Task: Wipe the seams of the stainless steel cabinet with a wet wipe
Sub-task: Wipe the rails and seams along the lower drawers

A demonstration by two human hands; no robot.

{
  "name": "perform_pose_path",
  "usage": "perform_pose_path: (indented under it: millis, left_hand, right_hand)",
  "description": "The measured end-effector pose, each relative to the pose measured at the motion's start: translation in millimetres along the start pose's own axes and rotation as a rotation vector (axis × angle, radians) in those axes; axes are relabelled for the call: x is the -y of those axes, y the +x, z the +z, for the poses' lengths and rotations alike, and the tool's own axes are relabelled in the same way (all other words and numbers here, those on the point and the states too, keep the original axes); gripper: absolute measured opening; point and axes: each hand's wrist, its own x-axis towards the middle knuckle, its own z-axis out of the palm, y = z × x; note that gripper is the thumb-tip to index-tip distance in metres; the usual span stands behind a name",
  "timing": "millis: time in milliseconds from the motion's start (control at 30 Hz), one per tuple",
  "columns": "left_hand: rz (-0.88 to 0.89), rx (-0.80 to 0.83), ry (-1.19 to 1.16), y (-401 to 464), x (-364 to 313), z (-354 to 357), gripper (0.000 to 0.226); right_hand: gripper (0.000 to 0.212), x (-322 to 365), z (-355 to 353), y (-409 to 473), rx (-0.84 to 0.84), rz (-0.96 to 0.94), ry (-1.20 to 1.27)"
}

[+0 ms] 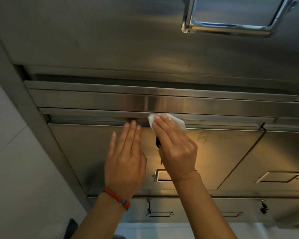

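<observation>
The stainless steel cabinet [110, 49] fills the view, with horizontal seams [93, 116] running between its upper and lower doors. My right hand [174, 149] presses a white wet wipe [177, 122] flat against the seam above the lower left door [79, 145]. The fingers cover most of the wipe. My left hand [126, 157] lies flat on that door just left of the right hand, fingers together, fingertips at the seam, holding nothing. A red bead bracelet [116, 198] is on the left wrist.
A chrome handle [231, 28] sits on the upper door at top right. Recessed handles [280, 176] and a dark key [158, 143] are on the lower doors. More drawers with latches [263, 207] lie below. A white wall [10, 161] is at left.
</observation>
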Motion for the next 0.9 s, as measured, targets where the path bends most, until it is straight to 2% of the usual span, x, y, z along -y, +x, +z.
perform_pose_path:
  millis: [200, 367, 900]
  left_hand:
    - [0.026, 0.031, 0.018, 0, 4, 0, 0.051]
    - [0.023, 0.042, 0.010, 0, 10, -8, 0.053]
    - [-0.078, 0.031, 0.089, -18, 81, -32, 0.055]
  right_hand:
    - [0.019, -2, -9, -2, -0.049, 0.077, -0.023]
    - [0.023, 7, -8, 4, -0.033, 0.042, 0.002]
    - [0.018, 69, 43, 20, -0.061, -0.029, 0.103]
